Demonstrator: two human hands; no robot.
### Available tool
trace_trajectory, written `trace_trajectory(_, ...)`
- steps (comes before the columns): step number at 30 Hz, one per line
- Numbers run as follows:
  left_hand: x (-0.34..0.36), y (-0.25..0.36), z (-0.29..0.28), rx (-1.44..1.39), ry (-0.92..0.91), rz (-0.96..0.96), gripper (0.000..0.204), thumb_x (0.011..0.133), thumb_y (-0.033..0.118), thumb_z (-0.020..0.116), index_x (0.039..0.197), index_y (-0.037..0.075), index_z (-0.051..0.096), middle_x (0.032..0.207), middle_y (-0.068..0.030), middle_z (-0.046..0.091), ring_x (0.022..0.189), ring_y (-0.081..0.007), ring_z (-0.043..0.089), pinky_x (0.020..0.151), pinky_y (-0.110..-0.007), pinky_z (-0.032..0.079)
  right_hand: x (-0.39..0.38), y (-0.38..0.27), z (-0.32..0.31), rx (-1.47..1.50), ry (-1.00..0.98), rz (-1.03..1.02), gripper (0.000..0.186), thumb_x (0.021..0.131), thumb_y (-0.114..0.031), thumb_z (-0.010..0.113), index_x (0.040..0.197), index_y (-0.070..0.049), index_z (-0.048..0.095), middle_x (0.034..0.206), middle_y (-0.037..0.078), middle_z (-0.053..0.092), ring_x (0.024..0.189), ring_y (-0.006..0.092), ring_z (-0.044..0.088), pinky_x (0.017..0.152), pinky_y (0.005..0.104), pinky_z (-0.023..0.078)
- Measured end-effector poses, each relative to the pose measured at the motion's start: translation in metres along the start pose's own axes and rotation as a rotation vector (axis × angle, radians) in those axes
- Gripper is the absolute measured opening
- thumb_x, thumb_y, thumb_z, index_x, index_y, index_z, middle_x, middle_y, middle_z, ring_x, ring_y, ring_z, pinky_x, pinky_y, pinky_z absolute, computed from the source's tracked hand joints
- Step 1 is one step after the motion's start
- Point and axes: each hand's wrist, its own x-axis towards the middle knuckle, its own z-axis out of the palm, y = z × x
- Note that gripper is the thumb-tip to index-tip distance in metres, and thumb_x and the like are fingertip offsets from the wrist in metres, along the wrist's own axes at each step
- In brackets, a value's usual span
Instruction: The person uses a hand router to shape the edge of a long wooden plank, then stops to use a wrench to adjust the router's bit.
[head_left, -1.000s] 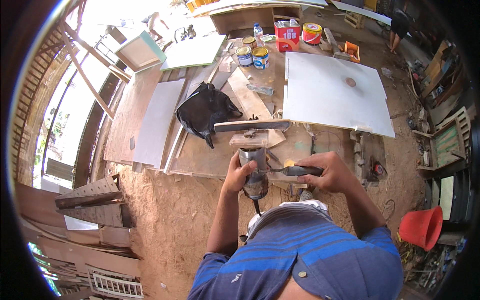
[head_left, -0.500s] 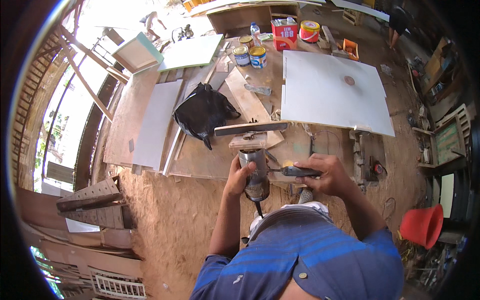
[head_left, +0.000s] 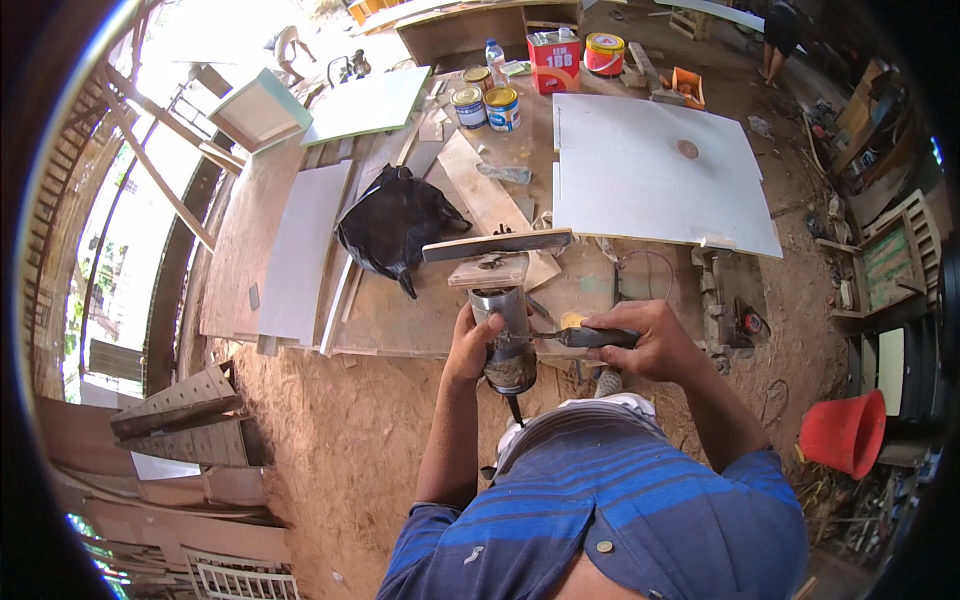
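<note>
My left hand (head_left: 470, 345) is wrapped round a silver, cylindrical power tool (head_left: 508, 355) with a cord below it. On its upper end sit a wooden plate (head_left: 480, 276) and a long, dark-edged strip (head_left: 495, 246). My right hand (head_left: 650, 340) grips the black handle of a screwdriver (head_left: 595, 337), whose shaft meets the tool's side. A crumpled black bag (head_left: 385, 225) lies on the worktable (head_left: 390, 325), just beyond the tool at the left.
White panels (head_left: 660, 180) lie on the table, with paint cans (head_left: 505, 115), a red tin (head_left: 555, 65) and a bottle (head_left: 495, 65) behind. A red bucket (head_left: 842, 433) stands at right. Other people (head_left: 785, 45) are in the background.
The surroundings have shifted slightly left and up in the picture. My hands, the tool and the screwdriver sit a little further left, with nearly the same grip.
</note>
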Motion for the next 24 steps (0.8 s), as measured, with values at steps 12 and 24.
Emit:
trace_trajectory(12, 0.003, -0.003, -0.011, -0.001, -0.043, -0.030, 0.071, 0.087, 0.045, 0.082, 0.134, -0.003, 0.057, 0.112, -0.0146, 0.072, 0.095, -0.0247, 0.074, 0.086, -0.040, 0.061, 0.020, -0.013, -0.019, 0.173, -0.368, 0.415, 0.048, 0.097, -0.044, 0.074, 0.118, -0.001, 0.075, 0.084, 0.012, 0.075, 0.068, 0.0268, 0.068, 0.065, 0.0367, 0.054)
trace_trajectory(24, 0.007, 0.004, -0.001, 0.074, -0.014, -0.021, 0.076, 0.086, 0.051, 0.080, 0.132, -0.005, 0.057, 0.108, -0.0154, 0.072, 0.096, -0.0257, 0.074, 0.083, -0.040, 0.061, 0.008, -0.018, -0.011, -0.108, -0.241, 0.036, 0.046, 0.096, -0.036, 0.077, 0.127, -0.001, 0.073, 0.099, 0.021, 0.077, 0.085, 0.0338, 0.076, 0.076, 0.0379, 0.058)
